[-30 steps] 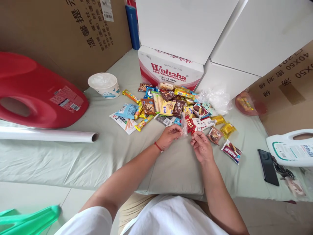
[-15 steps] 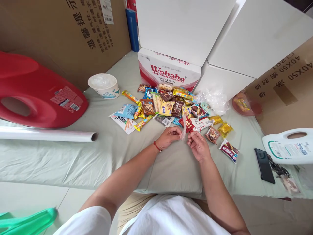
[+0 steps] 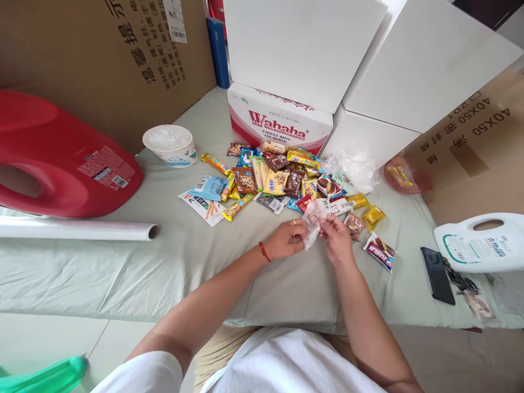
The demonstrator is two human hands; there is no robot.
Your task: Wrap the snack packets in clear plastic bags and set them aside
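Left hand [image 3: 287, 241] and right hand [image 3: 336, 238] close together over the pale green sheet-covered surface [image 3: 164, 267], both pinching one small crinkled clear plastic bag [image 3: 311, 222] from opposite sides; bag raised just off the sheet, at the near edge of the heap of small colourful snack packets [image 3: 282, 177]. Left fingers curled onto the bag's lower left part, ring on one finger, red cord at the wrist; right fingertips closed on the bag's right edge. Just right of the right hand: brown round-printed snack packet [image 3: 353, 223], yellow wrapped sweet [image 3: 373, 216], red and white packet [image 3: 380, 251]. Beyond the heap: white and red cardboard carton marked Wahaha [image 3: 278, 117], white boxes stacked behind, bundle of loose clear plastic [image 3: 356, 166] beside it. Far left: large red plastic jug [image 3: 61, 158] lying on its side, white paper bowl [image 3: 168, 144], roll of clear film [image 3: 77, 229]. Far right: white plastic jug with handle [image 3: 481, 243], black phone [image 3: 437, 267] lying flat near it.
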